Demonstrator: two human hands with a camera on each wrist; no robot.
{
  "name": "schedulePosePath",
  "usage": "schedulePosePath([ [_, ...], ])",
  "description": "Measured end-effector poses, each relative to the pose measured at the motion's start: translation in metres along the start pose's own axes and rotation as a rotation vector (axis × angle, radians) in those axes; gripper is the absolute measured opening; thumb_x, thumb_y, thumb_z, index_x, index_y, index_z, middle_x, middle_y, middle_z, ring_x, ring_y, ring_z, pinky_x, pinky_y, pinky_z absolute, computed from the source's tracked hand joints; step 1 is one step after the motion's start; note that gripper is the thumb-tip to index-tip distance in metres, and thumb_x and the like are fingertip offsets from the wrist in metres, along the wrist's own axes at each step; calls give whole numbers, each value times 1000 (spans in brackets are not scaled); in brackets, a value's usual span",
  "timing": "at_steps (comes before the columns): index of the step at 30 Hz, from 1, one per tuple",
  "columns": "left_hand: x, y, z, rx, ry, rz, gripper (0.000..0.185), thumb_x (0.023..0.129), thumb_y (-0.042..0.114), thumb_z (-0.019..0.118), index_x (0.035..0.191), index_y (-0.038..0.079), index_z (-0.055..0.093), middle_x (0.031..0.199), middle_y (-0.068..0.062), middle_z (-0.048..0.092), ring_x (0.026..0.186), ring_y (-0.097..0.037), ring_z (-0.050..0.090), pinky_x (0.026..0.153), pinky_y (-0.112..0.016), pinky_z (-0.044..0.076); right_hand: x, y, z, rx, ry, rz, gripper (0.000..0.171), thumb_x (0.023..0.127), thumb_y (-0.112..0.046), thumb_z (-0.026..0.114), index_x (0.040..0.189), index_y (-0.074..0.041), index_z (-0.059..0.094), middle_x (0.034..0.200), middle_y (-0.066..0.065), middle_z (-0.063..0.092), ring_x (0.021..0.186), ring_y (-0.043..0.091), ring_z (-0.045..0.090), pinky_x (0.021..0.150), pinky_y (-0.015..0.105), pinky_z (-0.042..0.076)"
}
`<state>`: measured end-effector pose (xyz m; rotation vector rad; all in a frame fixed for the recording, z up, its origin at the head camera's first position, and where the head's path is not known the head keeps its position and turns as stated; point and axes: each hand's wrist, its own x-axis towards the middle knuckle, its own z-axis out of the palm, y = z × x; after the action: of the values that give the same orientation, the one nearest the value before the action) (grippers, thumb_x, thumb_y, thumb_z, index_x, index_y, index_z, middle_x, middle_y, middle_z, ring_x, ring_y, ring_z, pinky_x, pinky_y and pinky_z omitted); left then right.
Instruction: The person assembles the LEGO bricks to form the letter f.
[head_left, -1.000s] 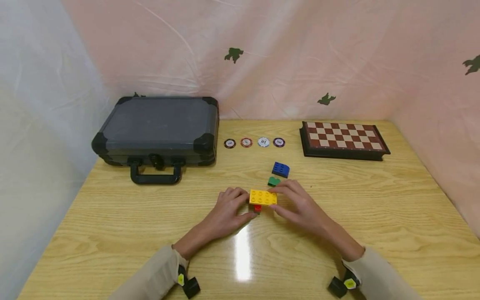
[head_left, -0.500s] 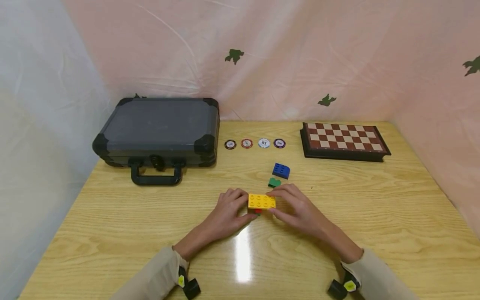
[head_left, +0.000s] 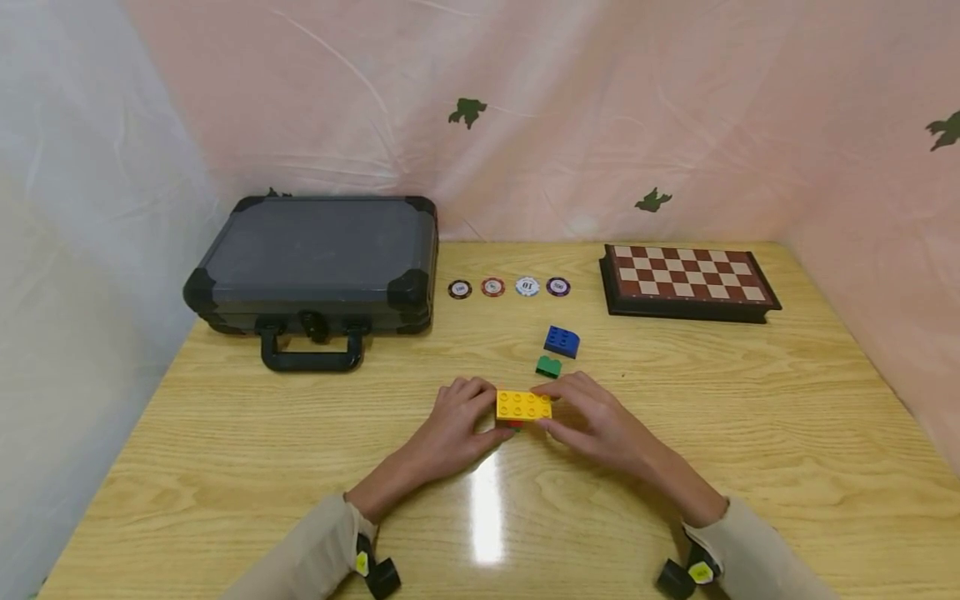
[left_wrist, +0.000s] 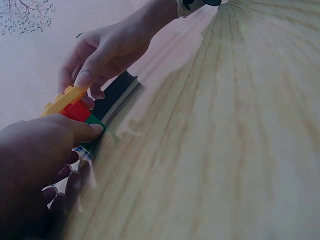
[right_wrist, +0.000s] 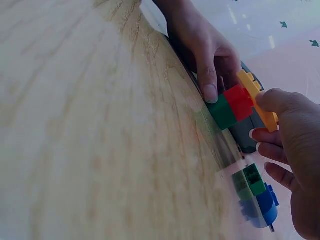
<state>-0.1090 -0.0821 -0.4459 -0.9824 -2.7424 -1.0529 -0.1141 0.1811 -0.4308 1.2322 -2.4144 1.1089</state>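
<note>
Near the middle of the table, my right hand (head_left: 600,421) pinches a yellow toy building brick (head_left: 523,405) by its right end, thumb in front and fingers behind. Directly under it is a red brick (right_wrist: 237,102), stacked on a green brick (right_wrist: 222,114) that stands on the table. My left hand (head_left: 453,425) grips this stack low down, its thumb on the green brick (left_wrist: 95,126). In the right wrist view the yellow brick lies along the red one's top, sticking out past it on both sides. From the head view, it hides most of the stack.
Behind my right hand lie a small green brick (head_left: 548,367) with a notched top and a blue brick (head_left: 562,342) with a rounded corner. Farther back are several poker chips (head_left: 527,287) in a row, a grey case (head_left: 322,250) at left and a chessboard box (head_left: 690,279) at right.
My right hand has brought the yellow brick down and slightly toward me onto the red one, covering more of it. The left hand has stayed in place around the stack.
</note>
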Motion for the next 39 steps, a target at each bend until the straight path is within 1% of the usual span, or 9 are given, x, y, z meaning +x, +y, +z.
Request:
schedulePosePath([
  [5, 0, 0, 0, -5, 2, 0, 32, 93, 28, 81, 116, 9, 70, 117, -6, 62, 106, -25, 51, 90, -48, 39, 0, -1, 0, -8, -10, 17, 44, 87, -2, 81, 128, -9, 66, 122, 2, 65, 107, 17, 58, 91, 31, 51],
  [10, 0, 0, 0, -15, 3, -5, 32, 92, 27, 81, 116, 9, 71, 117, -6, 62, 105, -25, 51, 91, -48, 38, 0, 0, 0, -15, -6, 11, 44, 86, -2, 81, 128, -9, 67, 122, 2, 65, 106, 17, 58, 92, 30, 51],
  [16, 0, 1, 0, -28, 6, -11, 34, 92, 27, 82, 118, 8, 71, 117, -6, 62, 105, -25, 51, 92, -49, 38, 0, -1, -1, -26, -18, 9, 42, 87, -3, 81, 127, -8, 68, 121, 2, 64, 105, 17, 58, 90, 32, 52],
  [24, 1, 2, 0, -35, 5, -26, 34, 91, 27, 82, 117, 9, 72, 117, -6, 62, 105, -25, 51, 90, -48, 38, 3, -6, -4, -43, -68, 79, 37, 91, -9, 80, 126, -10, 69, 123, 2, 63, 108, 16, 57, 90, 38, 53],
  [27, 1, 2, 0, -37, 4, -31, 34, 91, 27, 82, 118, 8, 72, 117, -6, 62, 104, -25, 51, 90, -48, 38, 3, -6, -6, -44, -82, 91, 36, 91, -10, 80, 126, -9, 69, 123, 3, 63, 109, 16, 57, 91, 39, 54],
  [33, 1, 2, 0, -40, 7, -34, 35, 90, 27, 83, 118, 8, 72, 117, -6, 63, 105, -25, 51, 91, -48, 38, 4, -6, -6, -47, -91, 80, 36, 91, -11, 80, 125, -8, 69, 122, 3, 63, 108, 16, 58, 89, 39, 54],
  [39, 1, 1, 0, -36, 6, -37, 35, 90, 27, 83, 118, 8, 73, 117, -6, 63, 105, -25, 51, 91, -48, 38, 3, -2, -5, -42, -74, 58, 39, 88, -9, 82, 125, -8, 69, 122, 3, 64, 107, 17, 58, 89, 39, 54],
])
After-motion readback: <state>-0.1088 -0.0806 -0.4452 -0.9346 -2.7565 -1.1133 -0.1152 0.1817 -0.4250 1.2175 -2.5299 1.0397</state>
